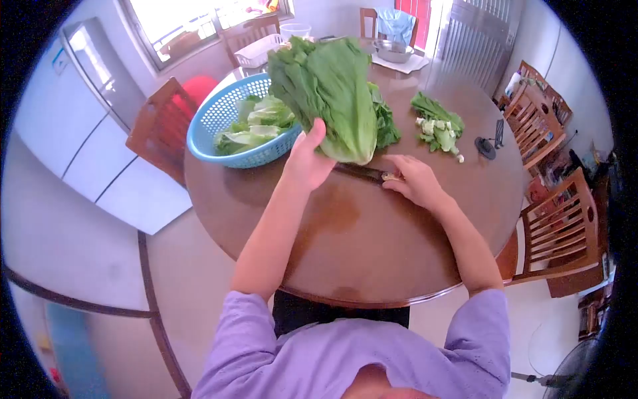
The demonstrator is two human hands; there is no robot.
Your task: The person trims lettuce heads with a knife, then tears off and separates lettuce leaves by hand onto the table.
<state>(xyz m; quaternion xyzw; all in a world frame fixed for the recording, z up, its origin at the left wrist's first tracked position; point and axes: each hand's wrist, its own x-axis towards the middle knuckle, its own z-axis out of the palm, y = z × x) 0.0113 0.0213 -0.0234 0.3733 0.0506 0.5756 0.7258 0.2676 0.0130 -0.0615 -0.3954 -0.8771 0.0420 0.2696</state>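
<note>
Basket, blue plastic [199, 136], holds pale leaves [256, 133]; half-open left hand [311, 158] clasps green lettuce [339, 100], base nearward; curled right hand [415, 181] grips dark knife [359, 171].

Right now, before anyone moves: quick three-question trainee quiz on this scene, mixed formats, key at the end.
1. What does the left hand hold?
a) a carrot
b) a leafy green head
c) a towel

2. True or false: the blue basket has loose leaves in it.

3. Short answer: which hand holds the knife?

Key: 1. b; 2. true; 3. the right hand.
</note>
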